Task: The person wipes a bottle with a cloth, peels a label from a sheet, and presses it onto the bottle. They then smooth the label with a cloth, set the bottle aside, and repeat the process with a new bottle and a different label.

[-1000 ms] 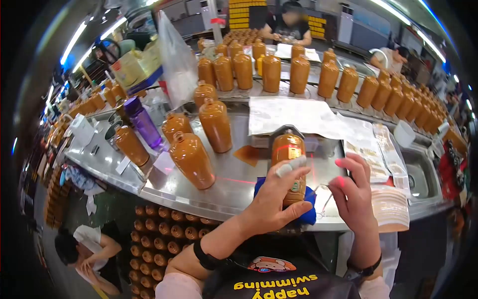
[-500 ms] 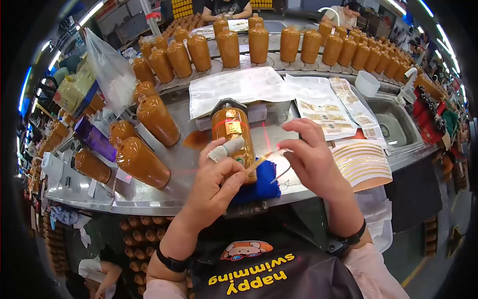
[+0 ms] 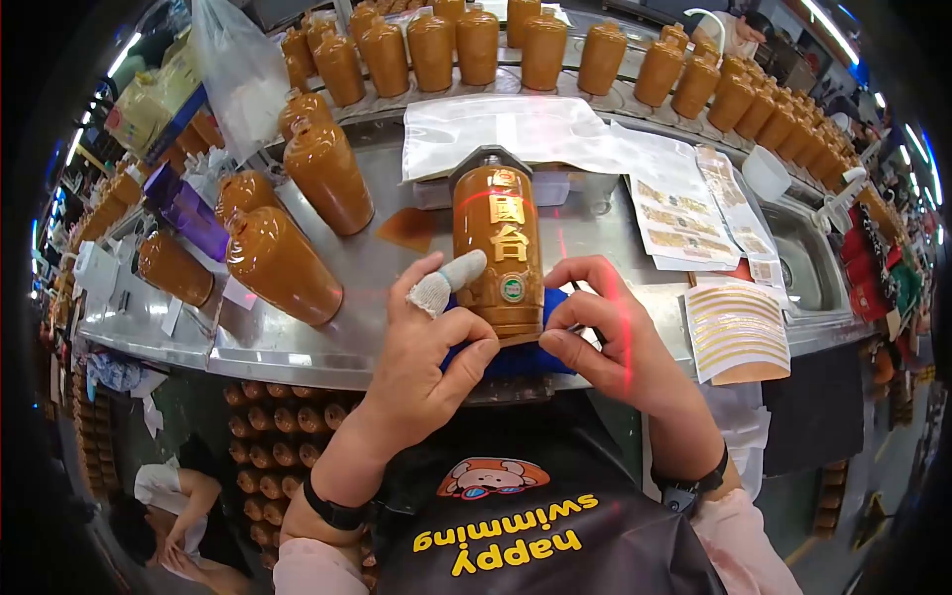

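Observation:
A glossy brown bottle [image 3: 480, 233] lies in front of me, its neck pointing away in a dark angular holder [image 3: 521, 165]. It bears gold characters and a round green mark. Near its base, my left hand [image 3: 431, 357] pinches one end of a narrow gold-brown sticker strip [image 3: 519, 341]. A pale cover wraps one of that hand's fingers. At the strip's other end is my right hand [image 3: 610, 332], closed with thumb and finger together; a thin dark object, mostly hidden, shows between its fingers. Blue cloth [image 3: 545, 361] lies beneath the bottle's lower end.
Several brown bottles [image 3: 286, 266] stand at the left, and a row [image 3: 540, 55] curves along the back. Printed sticker sheets [image 3: 684, 213] and a sheet of curved gold strips [image 3: 736, 327] lie right, near a sink [image 3: 808, 248]. Red laser lines cross the work area.
My right hand has come down and left to the bottle's base. The strip, earlier slanting up from my left hand, now spans between both hands. The view has shifted, and the bottle's characters show fully.

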Demonstrator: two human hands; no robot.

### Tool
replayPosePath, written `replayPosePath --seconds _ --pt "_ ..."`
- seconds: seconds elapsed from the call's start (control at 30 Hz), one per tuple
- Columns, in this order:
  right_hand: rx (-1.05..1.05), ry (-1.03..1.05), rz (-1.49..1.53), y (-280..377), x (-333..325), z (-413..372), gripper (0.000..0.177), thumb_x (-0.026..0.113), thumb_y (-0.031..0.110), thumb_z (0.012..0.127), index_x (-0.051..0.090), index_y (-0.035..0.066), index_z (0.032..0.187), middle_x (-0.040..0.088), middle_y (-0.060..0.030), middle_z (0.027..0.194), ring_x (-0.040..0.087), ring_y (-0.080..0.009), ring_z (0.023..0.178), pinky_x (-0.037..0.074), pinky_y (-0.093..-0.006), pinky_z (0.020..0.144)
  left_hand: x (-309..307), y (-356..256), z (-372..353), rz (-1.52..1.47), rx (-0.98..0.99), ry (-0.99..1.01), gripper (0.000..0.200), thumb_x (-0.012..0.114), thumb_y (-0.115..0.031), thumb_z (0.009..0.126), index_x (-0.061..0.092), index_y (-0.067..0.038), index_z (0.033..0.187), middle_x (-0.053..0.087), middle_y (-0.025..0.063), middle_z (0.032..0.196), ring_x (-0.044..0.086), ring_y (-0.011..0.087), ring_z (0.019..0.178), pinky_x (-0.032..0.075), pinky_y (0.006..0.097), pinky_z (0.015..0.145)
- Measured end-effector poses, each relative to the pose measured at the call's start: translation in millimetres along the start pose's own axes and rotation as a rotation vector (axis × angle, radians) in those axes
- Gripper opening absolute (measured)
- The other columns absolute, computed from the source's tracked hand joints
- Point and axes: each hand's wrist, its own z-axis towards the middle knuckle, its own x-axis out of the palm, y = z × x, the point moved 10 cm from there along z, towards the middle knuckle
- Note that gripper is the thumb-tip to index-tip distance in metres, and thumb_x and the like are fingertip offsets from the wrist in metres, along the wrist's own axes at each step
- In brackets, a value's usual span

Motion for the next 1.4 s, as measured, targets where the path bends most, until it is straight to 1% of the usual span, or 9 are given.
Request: replayPosePath --seconds 0.17,0.27,0.3,0.4,0.53,0.63,0.77,1.27,1.4 --pt "0.011 -0.068 -0.121 -7 -1 -1 0.011 0.072 0.011 0.084 0.064 0.004 0.083 0.052 -0.0147 0.113 0.051 -0.0319 0.106 0.043 -0.0392 0.090 -1 62 -29 -0.143 -0.121 -0.192 0.022 0.068 -0.019 0.085 0.066 -0.007 0.102 0.056 0.0214 0.128 0.032 0.0396 0.133 0.025 0.0484 0.111" --pt "0.009 -0.060 -0.146 -4 0 1 0.010 0.072 0.011 0.083 0.065 0.004 0.083 0.053 -0.0148 0.114 0.052 -0.0315 0.106 0.043 -0.0392 0.089 15 60 -29 0.020 -0.123 -0.257 0.041 0.069 -0.026 0.084 0.061 -0.003 0.118 0.057 0.0206 0.127 0.034 0.0403 0.131 0.023 0.0483 0.112" --pt "0.008 -0.052 -0.153 -3 0 1 0.010 0.072 0.010 0.082 0.065 0.004 0.083 0.053 -0.0149 0.114 0.052 -0.0314 0.106 0.043 -0.0392 0.089 24 61 -26 0.136 -0.099 -0.184 0.063 0.072 -0.034 0.082 0.052 0.000 0.130 0.057 0.0202 0.127 0.035 0.0405 0.131 0.021 0.0518 0.112" --pt "0.012 -0.034 -0.162 2 1 3 0.009 0.073 0.010 0.082 0.066 0.004 0.082 0.052 -0.0153 0.115 0.052 -0.0312 0.107 0.044 -0.0393 0.088 20 44 -22 0.442 0.068 -0.191 0.070 0.072 -0.041 0.081 0.050 0.001 0.132 0.056 0.0210 0.127 0.034 0.0402 0.132 0.019 0.0565 0.111" --pt "0.002 0.004 -0.126 18 1 8 0.009 0.074 0.009 0.080 0.066 0.005 0.083 0.052 -0.0155 0.115 0.052 -0.0311 0.107 0.045 -0.0389 0.088 5 26 -14 0.372 0.080 -0.198 0.061 0.067 -0.044 0.085 0.054 -0.007 0.132 0.052 0.0209 0.133 0.031 0.0396 0.134 0.018 0.0551 0.112" --pt "-0.041 0.028 -0.111 34 8 16 0.010 0.075 0.010 0.080 0.067 0.006 0.084 0.052 -0.0157 0.114 0.052 -0.0313 0.107 0.045 -0.0390 0.087 -1 18 -3 -0.126 0.123 -0.166 0.042 0.066 -0.038 0.088 0.062 -0.010 0.119 0.047 0.0213 0.141 0.030 0.0400 0.135 0.018 0.0487 0.114" --pt "-0.083 0.040 -0.136 32 13 23 0.011 0.075 0.011 0.080 0.066 0.006 0.084 0.053 -0.0164 0.112 0.052 -0.0317 0.106 0.044 -0.0396 0.087 5 32 -3 -0.193 0.040 -0.115 0.018 0.065 -0.025 0.090 0.065 -0.008 0.088 0.047 0.0227 0.141 0.031 0.0403 0.132 0.019 0.0454 0.113" --pt "-0.008 -0.081 -0.244 4 20 15 0.011 0.074 0.006 0.079 0.064 0.002 0.081 0.053 -0.0195 0.108 0.056 -0.0296 0.102 0.047 -0.0366 0.081 17 79 -33 -0.371 -0.217 -0.198 0.012 0.066 -0.018 0.087 0.062 -0.006 0.086 0.056 0.0227 0.130 0.039 0.0368 0.127 0.025 0.0438 0.110" --pt "-0.053 -0.061 -0.292 11 21 16 0.011 0.073 0.004 0.079 0.063 0.002 0.082 0.051 -0.0189 0.110 0.059 -0.0263 0.095 0.049 -0.0330 0.075 29 101 -41 -0.614 -0.346 -0.271 0.034 0.067 -0.025 0.087 0.058 -0.004 0.113 0.051 0.0229 0.133 0.038 0.0375 0.128 0.025 0.0439 0.111"
